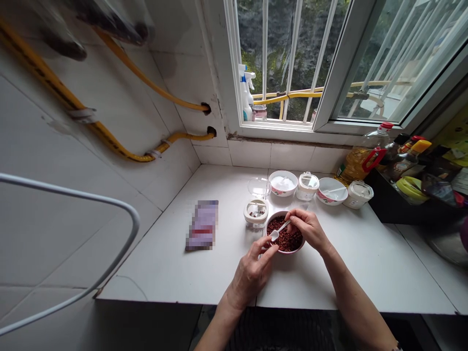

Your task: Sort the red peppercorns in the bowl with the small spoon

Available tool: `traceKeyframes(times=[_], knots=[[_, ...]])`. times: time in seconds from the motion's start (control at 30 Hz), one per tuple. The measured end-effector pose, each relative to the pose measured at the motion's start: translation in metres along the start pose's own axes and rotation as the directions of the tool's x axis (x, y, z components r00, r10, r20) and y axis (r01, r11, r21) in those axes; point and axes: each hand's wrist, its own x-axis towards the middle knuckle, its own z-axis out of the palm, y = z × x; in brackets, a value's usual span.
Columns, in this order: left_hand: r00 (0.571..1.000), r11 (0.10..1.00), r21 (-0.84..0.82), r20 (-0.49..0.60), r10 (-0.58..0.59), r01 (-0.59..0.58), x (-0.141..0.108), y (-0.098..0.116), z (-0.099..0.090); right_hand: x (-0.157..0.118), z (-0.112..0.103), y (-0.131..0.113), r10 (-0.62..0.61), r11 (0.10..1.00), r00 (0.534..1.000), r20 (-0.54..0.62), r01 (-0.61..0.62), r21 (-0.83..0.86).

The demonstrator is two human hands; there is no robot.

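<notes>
My right hand [307, 229] pinches the handle of a small white spoon [282, 228] above a bowl [288, 252] of dark red grains that look like Sichuan peppercorns [290, 240]. The scoop of the spoon points down and left, toward my left hand [256, 265]. At the bowl's near-left rim, that hand has its index finger and thumb apart, their tips close to the scoop; whether they touch it I cannot tell. Just left of the bowl stands a clear seasoning jar [256, 214] with a cream rim, its transparent lid [259, 187] raised, some grains showing inside.
Behind are a flowered bowl of white powder [283, 184], a lidded jar [307, 185], another flowered bowl [332, 191] with a white spoon, and a second lidded jar [359, 195]. A purple packet [203, 225] lies left. An oil bottle [360, 158] and sauce bottles stand right.
</notes>
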Motion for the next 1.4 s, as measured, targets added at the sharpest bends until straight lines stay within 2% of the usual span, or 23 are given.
traceKeyframes(times=[0.3,0.43,0.7,1.2,1.3,1.4], knots=[[1.000,1.000,-0.010,-0.010,0.006,-0.006,-0.001,-0.001,0.000,-0.001,0.005,-0.001,-0.073,0.991,0.997,-0.018,0.071,-0.114],[1.000,1.000,-0.023,0.014,-0.012,0.013,-0.001,-0.001,0.000,-0.001,0.004,-0.002,-0.019,0.999,1.000,0.006,0.019,-0.044],[1.000,1.000,-0.025,-0.008,-0.013,0.013,-0.001,0.000,0.001,0.000,0.000,-0.002,0.079,0.994,0.996,-0.041,-0.076,0.078],[1.000,1.000,-0.005,0.001,-0.013,0.013,-0.002,0.000,0.001,0.008,-0.008,0.003,0.089,0.983,0.984,-0.158,-0.061,0.174],[1.000,1.000,0.000,-0.001,-0.015,0.015,-0.001,0.000,0.000,0.011,-0.004,-0.001,0.083,0.980,0.978,-0.189,-0.045,0.194],[1.000,1.000,-0.003,-0.008,-0.010,0.010,-0.001,0.000,0.001,0.014,0.006,-0.008,0.014,0.987,0.972,-0.234,0.024,0.161]])
